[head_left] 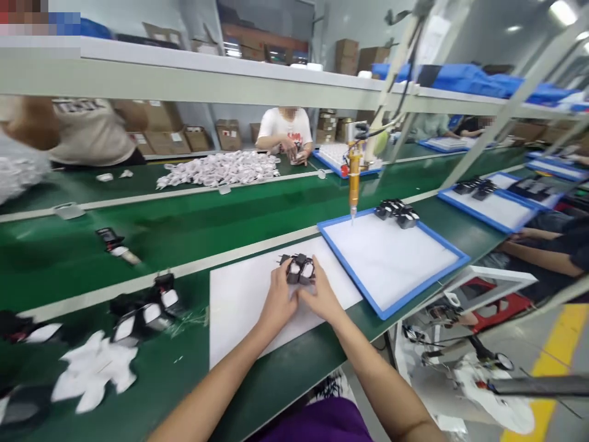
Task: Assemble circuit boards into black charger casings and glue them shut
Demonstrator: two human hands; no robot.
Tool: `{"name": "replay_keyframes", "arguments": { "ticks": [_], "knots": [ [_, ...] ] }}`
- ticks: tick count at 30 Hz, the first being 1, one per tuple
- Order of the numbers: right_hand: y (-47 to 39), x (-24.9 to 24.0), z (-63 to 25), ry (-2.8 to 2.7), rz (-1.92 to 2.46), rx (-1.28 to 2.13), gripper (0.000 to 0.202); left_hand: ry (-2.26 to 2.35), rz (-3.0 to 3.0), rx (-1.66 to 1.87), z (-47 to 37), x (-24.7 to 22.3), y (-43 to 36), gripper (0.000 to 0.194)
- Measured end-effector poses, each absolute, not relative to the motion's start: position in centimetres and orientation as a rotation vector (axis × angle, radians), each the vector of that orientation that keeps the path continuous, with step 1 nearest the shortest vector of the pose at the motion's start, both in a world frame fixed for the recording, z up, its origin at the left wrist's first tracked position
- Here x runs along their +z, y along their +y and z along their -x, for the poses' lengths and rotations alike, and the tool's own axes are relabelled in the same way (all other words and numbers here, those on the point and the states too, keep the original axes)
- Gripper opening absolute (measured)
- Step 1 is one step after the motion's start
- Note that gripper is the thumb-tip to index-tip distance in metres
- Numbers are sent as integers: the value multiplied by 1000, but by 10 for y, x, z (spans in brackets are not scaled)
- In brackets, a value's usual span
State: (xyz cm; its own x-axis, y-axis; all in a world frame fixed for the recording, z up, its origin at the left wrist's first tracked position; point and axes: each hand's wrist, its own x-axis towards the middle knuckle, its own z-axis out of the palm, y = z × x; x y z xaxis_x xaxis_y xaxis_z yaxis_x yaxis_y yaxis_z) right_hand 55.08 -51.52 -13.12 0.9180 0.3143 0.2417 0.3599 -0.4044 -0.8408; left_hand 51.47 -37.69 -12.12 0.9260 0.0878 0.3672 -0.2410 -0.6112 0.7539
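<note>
Between my two hands is a small cluster of black power adapters [300, 270], with pale faces toward me and thin prongs showing at the left. My left hand [278, 297] grips the cluster's left side, fingers curled round it. On the right side, my right hand [323, 296] presses in with its thumb near the left one. Both hands are above a white sheet [234, 307] on the green bench. Just right of the sheet lies a blue-rimmed tray [368, 288], with several black adapters [396, 212] at its far corner.
A yellow screwdriver-like tool [354, 178] hangs over the tray. At left are more black adapters [151, 313] and a pile of white pieces [99, 368]. A green conveyor belt [257, 215] runs behind. Across it, a person [285, 132] handles something near heaped white parts [221, 169].
</note>
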Motion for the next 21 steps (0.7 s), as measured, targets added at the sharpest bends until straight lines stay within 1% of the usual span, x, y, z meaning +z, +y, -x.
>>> {"name": "replay_keyframes", "arguments": {
  "ticks": [3, 7, 11, 13, 16, 18, 21],
  "knots": [
    [-508, -117, -568, -461, 2111, -54, 91, -152, -2135, 414, -505, -124, -374, 76],
    [-494, -105, -577, -447, 2207, -42, 85, -124, -2239, 339, -495, -120, -367, 70],
    [-501, -100, -577, -541, 2199, -13, 80, -29, -2375, 213, -489, -105, -352, 56],
    [-525, -97, -576, -597, 2161, -8, 79, 26, -2363, 178, -486, -96, -341, 51],
    [-586, -91, -582, -577, 2131, -65, 77, 67, -2350, 171, -482, -89, -326, 49],
    [-635, -85, -600, -457, 2163, -156, 75, 75, -2364, 161, -480, -91, -320, 48],
    [-700, -78, -650, -190, 2253, -311, 73, 63, -2408, 139, -478, -100, -318, 49]
  ]
}}
